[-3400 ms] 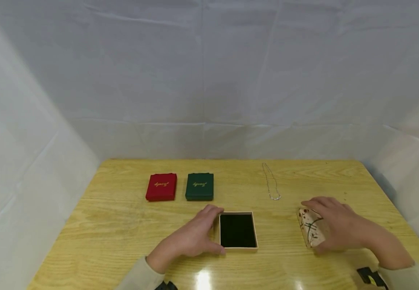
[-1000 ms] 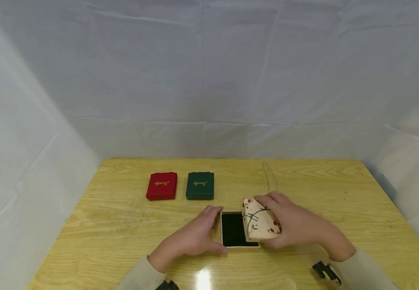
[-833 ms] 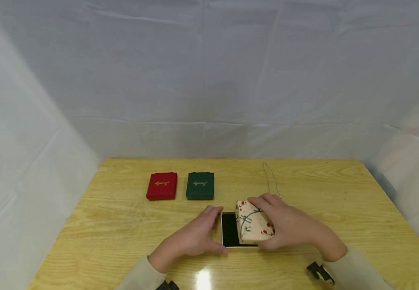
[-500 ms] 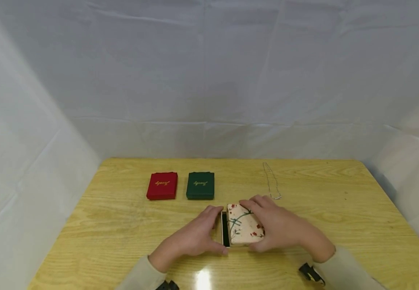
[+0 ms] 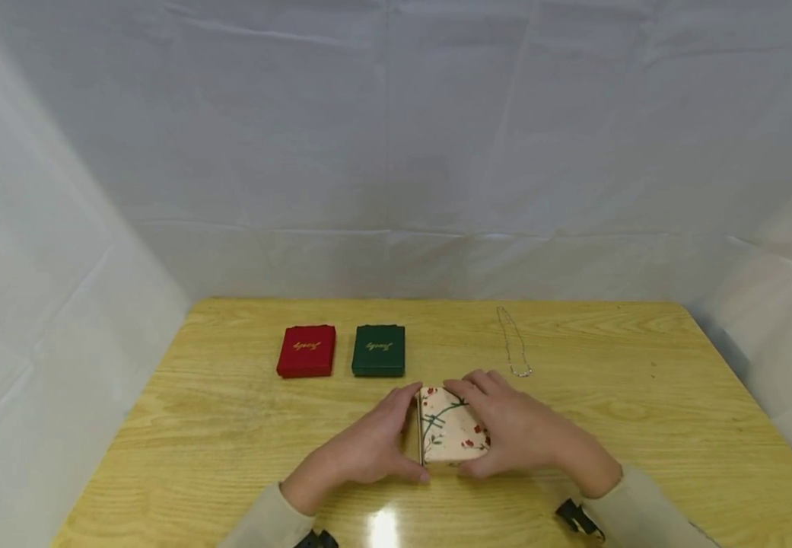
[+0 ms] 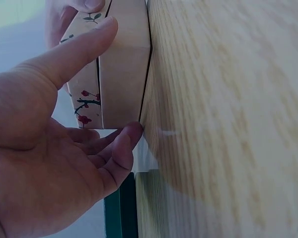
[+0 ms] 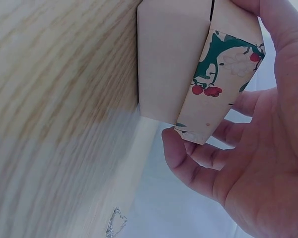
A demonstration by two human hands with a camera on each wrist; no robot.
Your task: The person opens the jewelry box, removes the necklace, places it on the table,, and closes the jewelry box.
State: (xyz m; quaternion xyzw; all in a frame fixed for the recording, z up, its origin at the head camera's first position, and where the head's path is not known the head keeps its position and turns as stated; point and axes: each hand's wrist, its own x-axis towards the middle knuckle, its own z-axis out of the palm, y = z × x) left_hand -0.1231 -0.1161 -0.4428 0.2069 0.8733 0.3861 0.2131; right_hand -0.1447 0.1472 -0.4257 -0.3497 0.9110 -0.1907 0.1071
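The floral-print lid (image 5: pixel 454 425) sat on its box base (image 6: pixel 123 82), seven o'clock from the necklace (image 5: pixel 521 373), nearly closed; seating it flush seemed left. My right hand (image 5: pixel 522 430) pinched the lid, my left hand (image 5: pixel 370 444) the base.

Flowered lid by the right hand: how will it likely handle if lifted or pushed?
Likely stiff: the flowered lid shows straight edges and squared corners in the right hand's grip. Probably light: it looks like a shallow card shell, though its underside is hidden. Unlikely to roll, given its flat top and sides.
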